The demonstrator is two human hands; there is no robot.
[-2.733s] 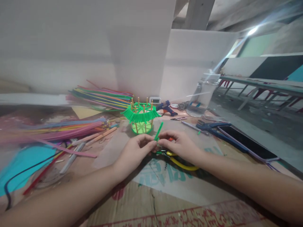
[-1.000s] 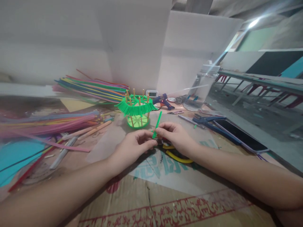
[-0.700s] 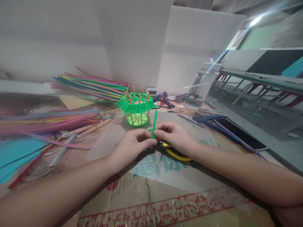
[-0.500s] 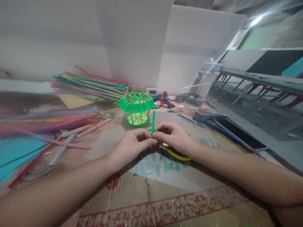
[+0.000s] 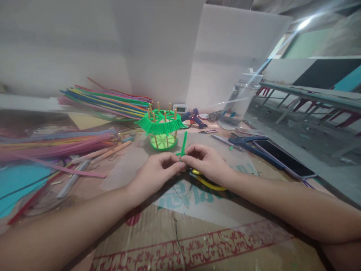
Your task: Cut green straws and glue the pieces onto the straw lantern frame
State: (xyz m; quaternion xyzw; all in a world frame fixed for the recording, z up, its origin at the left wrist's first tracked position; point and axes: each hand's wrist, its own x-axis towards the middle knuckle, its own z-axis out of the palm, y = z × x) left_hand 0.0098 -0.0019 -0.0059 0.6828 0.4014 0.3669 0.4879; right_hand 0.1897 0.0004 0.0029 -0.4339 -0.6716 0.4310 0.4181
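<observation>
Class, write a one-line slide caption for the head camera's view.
Both hands, left and right, pinch a green stem before a green-fringed model.

Teal characters (image 5: pixel 201 197) on 1 pale sheet (image 5: pixel 225 214) and the timer display (image 5: pixel 181 109) are unreadable.

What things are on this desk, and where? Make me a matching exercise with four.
1. short fuzzy green stem
2. dark blue glue gun
3. flat black-screened phone
4. round green-fringed model

A. lying farthest right of the four
B. at the fingertips of left hand and right hand
C. standing just beyond both hands
D. between model and clear bottle

Pairs: 1-B, 2-D, 3-A, 4-C
</observation>
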